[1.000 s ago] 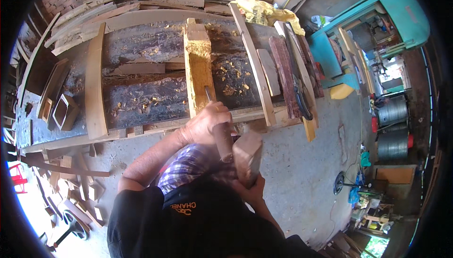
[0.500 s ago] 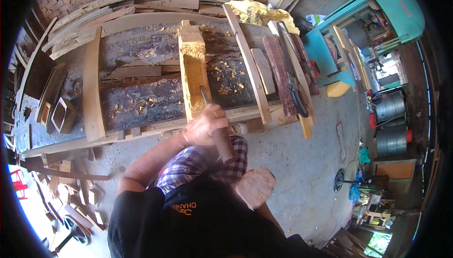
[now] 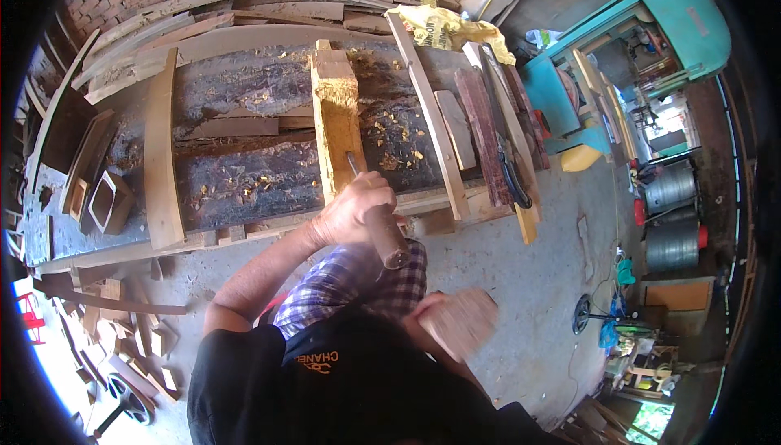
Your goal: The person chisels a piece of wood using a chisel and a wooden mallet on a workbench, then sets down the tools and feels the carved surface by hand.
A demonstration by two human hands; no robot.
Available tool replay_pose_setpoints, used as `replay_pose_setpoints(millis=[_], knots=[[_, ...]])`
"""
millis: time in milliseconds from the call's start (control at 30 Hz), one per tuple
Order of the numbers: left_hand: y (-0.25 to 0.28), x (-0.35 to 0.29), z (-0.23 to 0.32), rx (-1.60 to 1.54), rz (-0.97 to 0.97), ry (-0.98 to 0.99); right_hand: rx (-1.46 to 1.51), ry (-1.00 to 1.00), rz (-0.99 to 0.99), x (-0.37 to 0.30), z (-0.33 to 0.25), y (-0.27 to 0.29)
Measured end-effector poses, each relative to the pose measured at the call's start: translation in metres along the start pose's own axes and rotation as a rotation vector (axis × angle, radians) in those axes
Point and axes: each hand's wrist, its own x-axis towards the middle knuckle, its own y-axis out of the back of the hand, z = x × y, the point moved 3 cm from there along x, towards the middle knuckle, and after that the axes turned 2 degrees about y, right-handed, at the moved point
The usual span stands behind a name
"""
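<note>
My left hand [image 3: 358, 205] is closed around the thick brown wooden handle of a chisel [image 3: 386, 237]. The chisel's narrow metal blade slants down from the fist to a pale yellow wooden beam [image 3: 335, 132]. A long recess is cut into that beam, and the blade tip rests within its near part. Lower and to the right, my right hand [image 3: 425, 313] is closed on a pale wooden mallet [image 3: 465, 325]. The mallet is smeared by motion and held apart from the chisel's butt end, and its grip is partly hidden.
Wood chips lie over the dark, rough workbench [image 3: 252, 181]. A curved plank [image 3: 163, 152] crosses its left side; several boards and a handsaw [image 3: 512, 181] lie right. A teal bandsaw [image 3: 683, 30] stands far right. Offcuts [image 3: 122, 323] are piled on the floor at left.
My right hand has moved to the right with the mallet, away from the chisel. The left hand keeps its hold, and the chisel blade stays in the recess with little change.
</note>
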Motion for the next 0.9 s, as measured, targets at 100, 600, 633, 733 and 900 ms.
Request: replay_pose_setpoints(millis=[100,600,633,733,900], knots=[[0.001,-0.004,-0.005,0.002,-0.042,0.019,0.405,0.174,0.489,0.016,0.002,-0.011],[-0.016,-0.020,-0.005,0.066,-0.149,-0.048,0.050,0.615,0.577,0.000,0.089,-0.064],[-0.017,-0.023,-0.010,0.077,-0.128,-0.041,0.287,0.704,0.552,-0.001,0.072,-0.055],[-0.022,-0.026,-0.017,0.107,-0.134,-0.070,0.272,0.564,0.450,0.012,0.050,-0.035],[-0.029,-0.031,-0.016,0.279,-0.196,-0.089,0.102,0.494,0.464,-0.002,0.020,-0.020]])
